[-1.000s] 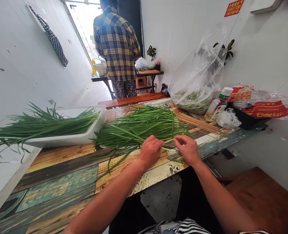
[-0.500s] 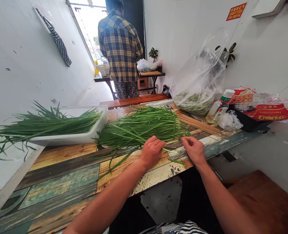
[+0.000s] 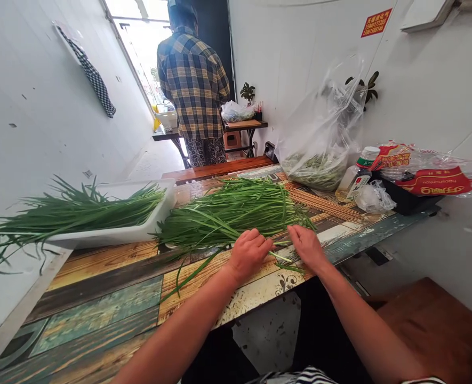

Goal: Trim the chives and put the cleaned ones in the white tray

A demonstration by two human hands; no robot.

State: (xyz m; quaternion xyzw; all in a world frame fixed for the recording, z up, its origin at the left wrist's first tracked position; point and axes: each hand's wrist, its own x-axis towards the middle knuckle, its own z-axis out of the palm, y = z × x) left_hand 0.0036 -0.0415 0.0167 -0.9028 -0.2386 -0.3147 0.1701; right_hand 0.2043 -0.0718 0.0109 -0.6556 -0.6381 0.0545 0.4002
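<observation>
Your left hand (image 3: 252, 252) is closed around a few stalks (image 3: 280, 257); your right hand (image 3: 308, 247) has fingers bunched near their ends, any hold unclear. Green pile (image 3: 228, 210): on bench (image 3: 111, 298), just beyond both.

this looks like a small eatery: bamboo skewers (image 3: 326, 203) and heaped garlic chives (image 3: 231, 208) on a plank-patterned table (image 3: 103, 293), phone-number sticker (image 3: 376, 23) on the wall (image 3: 300, 32).

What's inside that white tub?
Long green leaves lie in the white tub, their tips hanging out past its left end. Anything underneath them is covered, so I can't tell what's there.
</observation>
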